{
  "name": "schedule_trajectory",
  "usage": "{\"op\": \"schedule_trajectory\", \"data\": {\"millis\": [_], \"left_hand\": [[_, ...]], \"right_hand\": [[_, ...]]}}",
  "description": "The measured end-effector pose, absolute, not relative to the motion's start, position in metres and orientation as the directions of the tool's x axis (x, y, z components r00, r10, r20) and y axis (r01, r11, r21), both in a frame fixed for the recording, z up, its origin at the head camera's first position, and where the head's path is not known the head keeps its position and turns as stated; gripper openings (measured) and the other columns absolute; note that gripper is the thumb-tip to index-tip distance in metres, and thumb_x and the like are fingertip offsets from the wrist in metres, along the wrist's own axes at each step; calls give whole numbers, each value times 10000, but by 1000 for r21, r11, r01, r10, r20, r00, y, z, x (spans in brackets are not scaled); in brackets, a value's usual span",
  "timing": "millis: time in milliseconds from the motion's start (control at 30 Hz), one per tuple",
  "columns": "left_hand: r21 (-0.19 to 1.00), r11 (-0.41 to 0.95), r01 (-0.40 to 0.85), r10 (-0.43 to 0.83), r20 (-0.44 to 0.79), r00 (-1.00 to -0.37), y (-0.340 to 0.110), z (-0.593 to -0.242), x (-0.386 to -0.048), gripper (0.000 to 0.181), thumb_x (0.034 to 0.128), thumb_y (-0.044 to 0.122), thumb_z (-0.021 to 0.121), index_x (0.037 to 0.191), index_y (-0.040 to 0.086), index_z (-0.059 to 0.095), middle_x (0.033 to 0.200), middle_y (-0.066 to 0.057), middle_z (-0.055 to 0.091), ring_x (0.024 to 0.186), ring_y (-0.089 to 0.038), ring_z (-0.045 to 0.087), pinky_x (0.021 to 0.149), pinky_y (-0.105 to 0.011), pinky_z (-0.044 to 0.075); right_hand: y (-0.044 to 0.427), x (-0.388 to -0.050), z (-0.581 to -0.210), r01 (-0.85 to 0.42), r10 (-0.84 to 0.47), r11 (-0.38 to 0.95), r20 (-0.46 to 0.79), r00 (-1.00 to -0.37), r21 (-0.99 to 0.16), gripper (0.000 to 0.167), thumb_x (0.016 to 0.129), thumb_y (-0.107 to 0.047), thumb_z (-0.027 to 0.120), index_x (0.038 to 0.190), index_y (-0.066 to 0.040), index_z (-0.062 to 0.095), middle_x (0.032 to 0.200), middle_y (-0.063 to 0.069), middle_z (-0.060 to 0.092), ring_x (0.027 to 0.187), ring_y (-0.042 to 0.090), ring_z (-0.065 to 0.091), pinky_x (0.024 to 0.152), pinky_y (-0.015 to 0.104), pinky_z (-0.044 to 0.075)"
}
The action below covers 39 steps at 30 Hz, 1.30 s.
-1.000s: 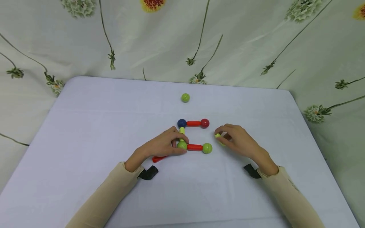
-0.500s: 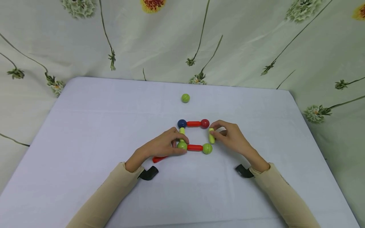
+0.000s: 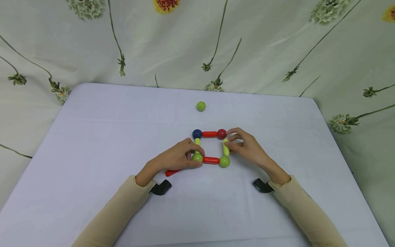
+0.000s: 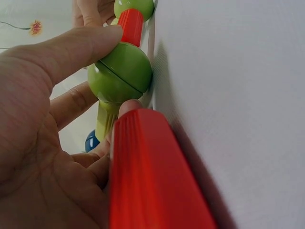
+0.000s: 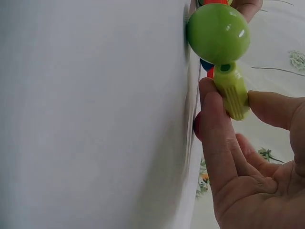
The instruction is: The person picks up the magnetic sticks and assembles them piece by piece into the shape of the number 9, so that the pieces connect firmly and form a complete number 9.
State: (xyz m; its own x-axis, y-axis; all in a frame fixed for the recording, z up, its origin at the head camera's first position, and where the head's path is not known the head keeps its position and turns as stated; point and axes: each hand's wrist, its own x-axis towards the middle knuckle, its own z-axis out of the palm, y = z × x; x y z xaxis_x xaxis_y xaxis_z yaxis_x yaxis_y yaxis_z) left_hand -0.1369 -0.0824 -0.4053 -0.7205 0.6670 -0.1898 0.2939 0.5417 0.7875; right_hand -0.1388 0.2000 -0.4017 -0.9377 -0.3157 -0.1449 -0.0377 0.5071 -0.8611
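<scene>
My left hand grips a green ball at the near left corner of a ball-and-rod frame, thumb on top. Between thumb and fingers, my right hand pinches a yellow-green magnetic-looking rod. One end of that rod meets or nearly meets the near right green ball; its other end lies close to the red ball. A red rod joins the two green balls. A second yellow-green rod runs up to the blue ball, which a far red rod links to the red ball.
Beyond the frame, a loose green ball sits on the white-covered table. A loose red rod lies beneath the left wrist, large in the left wrist view. Flower-printed cloth hangs behind.
The right hand has moved left with the yellow-green rod and turned it lengthwise between the red ball and the near right green ball. The left hand has stayed in place.
</scene>
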Motion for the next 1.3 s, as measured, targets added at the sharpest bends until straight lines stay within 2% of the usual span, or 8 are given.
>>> {"op": "schedule_trajectory", "data": {"millis": [133, 267, 400, 633, 967, 1133, 1300], "left_hand": [[788, 546, 284, 664, -200, -720, -82, -405, -136, 267, 885, 275, 762, 1137, 202, 710, 1012, -64, 508, 784, -140, 543, 657, -267, 465], [786, 549, 285, 665, -204, -718, -82, -404, -136, 271, 888, 283, 758, 1142, 201, 709, 1019, -64, 512, 787, -138, 545, 661, -266, 468], [785, 551, 283, 665, -208, -717, -82, -403, -136, 274, 891, 282, 755, 1148, 199, 706, 1029, -63, 515, 795, -140, 547, 672, -267, 473], [787, 546, 286, 671, -207, -712, -82, -403, -136, 270, 896, 280, 749, 1149, 200, 703, 1034, -62, 516, 799, -137, 547, 680, -266, 475], [789, 541, 292, 668, -193, -718, -84, -404, -136, 271, 896, 279, 749, 1148, 194, 700, 1025, -57, 519, 795, -133, 549, 674, -261, 476], [790, 538, 294, 668, -187, -720, -84, -405, -137, 276, 894, 282, 750, 1150, 190, 700, 1019, -58, 522, 796, -134, 550, 671, -263, 480], [784, 544, 298, 662, -183, -727, -83, -407, -138, 280, 904, 279, 741, 1167, 194, 694, 1017, -57, 518, 793, -132, 551, 673, -265, 476]], "right_hand": [[198, -143, -404, 13, -305, 512, -196, -932, -859, 607, 960, -190, 684, 1468, -83, 371, 1183, 201, 656, 861, 246, 743, 840, 386, 591], [197, -147, -404, 71, -299, 500, -249, -921, -863, 693, 960, -198, 685, 1526, -103, 296, 1195, 209, 644, 817, 241, 742, 802, 368, 600], [197, -150, -405, 92, -316, 482, -271, -909, -871, 670, 963, -190, 679, 1529, -112, 329, 1185, 218, 630, 813, 239, 734, 771, 357, 605], [197, -154, -407, 125, -326, 492, -316, -891, -861, 611, 966, -206, 674, 1501, -135, 389, 1184, 203, 630, 836, 217, 725, 791, 357, 603], [194, -157, -404, 134, -334, 493, -329, -883, -860, 547, 967, -198, 672, 1443, -106, 420, 1123, 209, 641, 802, 234, 714, 781, 364, 603], [194, -159, -404, 138, -326, 515, -342, -881, -846, 540, 962, -212, 680, 1428, -108, 428, 1098, 199, 645, 779, 234, 711, 772, 354, 603], [193, -160, -402, 135, -326, 539, -354, -877, -831, 573, 961, -244, 681, 1450, -121, 409, 1150, 191, 619, 800, 233, 709, 785, 350, 600]]}}
